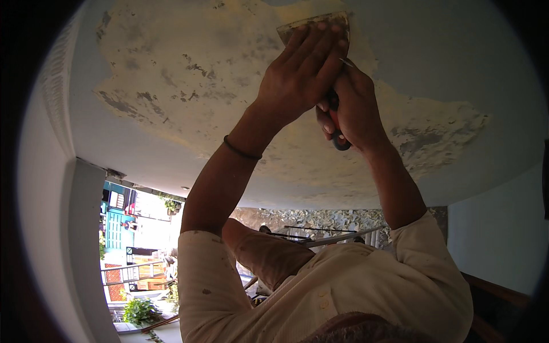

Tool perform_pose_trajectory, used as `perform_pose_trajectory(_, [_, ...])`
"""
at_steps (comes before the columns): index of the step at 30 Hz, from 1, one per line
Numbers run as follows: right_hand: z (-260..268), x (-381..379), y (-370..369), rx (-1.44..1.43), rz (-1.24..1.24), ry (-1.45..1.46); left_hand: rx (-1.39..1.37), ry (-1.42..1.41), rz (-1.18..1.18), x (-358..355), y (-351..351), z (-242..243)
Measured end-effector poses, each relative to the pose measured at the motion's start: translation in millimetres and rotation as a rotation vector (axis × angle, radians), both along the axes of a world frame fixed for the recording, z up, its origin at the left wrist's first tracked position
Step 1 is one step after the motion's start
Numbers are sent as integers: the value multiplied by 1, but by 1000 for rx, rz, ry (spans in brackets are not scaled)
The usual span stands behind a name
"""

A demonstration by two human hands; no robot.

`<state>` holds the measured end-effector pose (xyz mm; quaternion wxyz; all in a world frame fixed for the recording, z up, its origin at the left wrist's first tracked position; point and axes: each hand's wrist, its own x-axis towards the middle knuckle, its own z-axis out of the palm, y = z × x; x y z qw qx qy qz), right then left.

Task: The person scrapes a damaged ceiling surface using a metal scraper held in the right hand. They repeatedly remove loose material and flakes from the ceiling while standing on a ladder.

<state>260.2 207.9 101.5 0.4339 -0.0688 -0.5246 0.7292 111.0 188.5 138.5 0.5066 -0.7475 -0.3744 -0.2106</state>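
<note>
My left hand (296, 73) lies flat with its fingers spread over the rusty, stained blade of a broad scraper (341, 21), near the top of the view. Just right of it, my right hand (360, 107) is closed around the scraper's red and black handle, whose looped end shows below the fingers. The blade is against a large painted surface (429, 55), at a rough patch of cream-coloured coating (171, 51) with grey spots. A thin, pale sliver (346, 62) shows between the hands; what it is cannot be told.
Pale flakes (330, 218) litter the floor below, near the metal frame of a ladder (339, 238). A grey post (88, 214) stands left, beside an opening onto a bright outdoor area with another ladder (133, 273) and a green bush (141, 311). A pale wall (493, 231) is at right.
</note>
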Motion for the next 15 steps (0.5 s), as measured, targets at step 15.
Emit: perform_pose_trajectory(15, [28, 1, 10, 75, -40, 32, -51, 29, 9, 7, 2, 46])
